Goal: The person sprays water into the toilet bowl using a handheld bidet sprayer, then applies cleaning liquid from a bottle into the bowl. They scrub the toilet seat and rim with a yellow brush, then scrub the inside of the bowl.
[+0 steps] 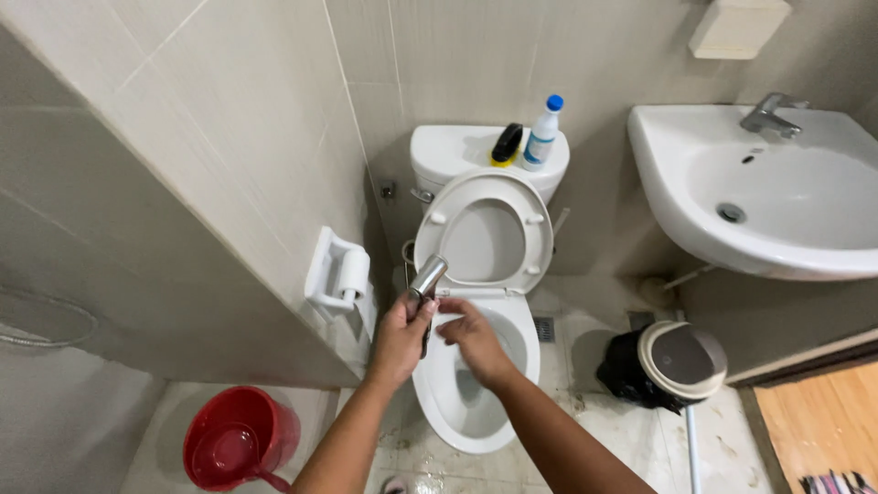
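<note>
Two bare hands reach over an open toilet (pixel 476 384). From left: a red bucket (pixel 240 444) on the floor, a paper roll (pixel 352 274) on the wall. The left hand (pixel 401 338) has its fingers clamped on a metal sprayer (pixel 427 276) above the bowl. The right hand (pixel 474 337) hovers just beside it, fingers loosely curled, holding nothing. A bin (pixel 672 361) stands under the sink (pixel 759 197).

We see a small bathroom with beige tiled walls (pixel 229 119), a pale wet floor (pixel 622 430), a white wall-hung sink (pixel 695 210) with a chrome tap (pixel 771 116), a red bucket (pixel 240 446), a lidded bin (pixel 672 361), and a strip of wooden flooring (pixel 819 425) at the right.
</note>
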